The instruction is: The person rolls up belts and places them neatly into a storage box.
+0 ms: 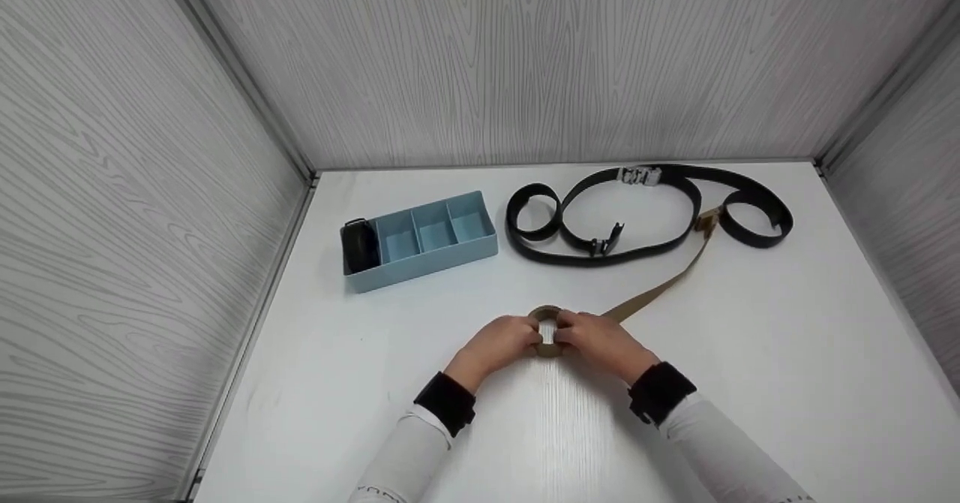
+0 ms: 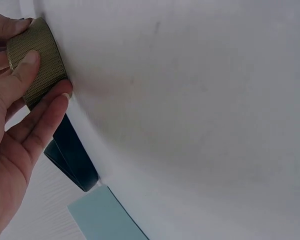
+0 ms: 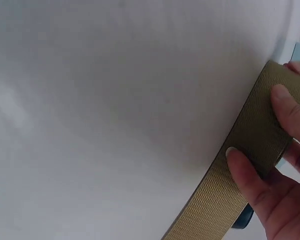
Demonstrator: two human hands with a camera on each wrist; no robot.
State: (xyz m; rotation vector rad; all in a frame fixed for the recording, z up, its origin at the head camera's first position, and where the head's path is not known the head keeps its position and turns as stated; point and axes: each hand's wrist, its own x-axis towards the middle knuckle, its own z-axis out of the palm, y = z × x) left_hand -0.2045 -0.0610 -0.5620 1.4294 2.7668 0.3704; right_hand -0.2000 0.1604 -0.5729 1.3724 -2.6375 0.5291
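Both hands meet at lower centre of the head view: left hand (image 1: pixel 501 345) and right hand (image 1: pixel 600 344) pinch the tan webbing roll (image 1: pixel 547 331), fingers curled round it, hiding most of the coil.

Two bare hands, left hand (image 1: pixel 501 342) and right hand (image 1: pixel 598 343), no rings or gloves seen. Long white fabric sleeves (image 1: pixel 409 454) are worn on both forearms. A broad black band (image 1: pixel 445 402) is wrapped round each wrist. Short, unpainted fingernails (image 2: pixel 66 95) are shown in the wrist views.
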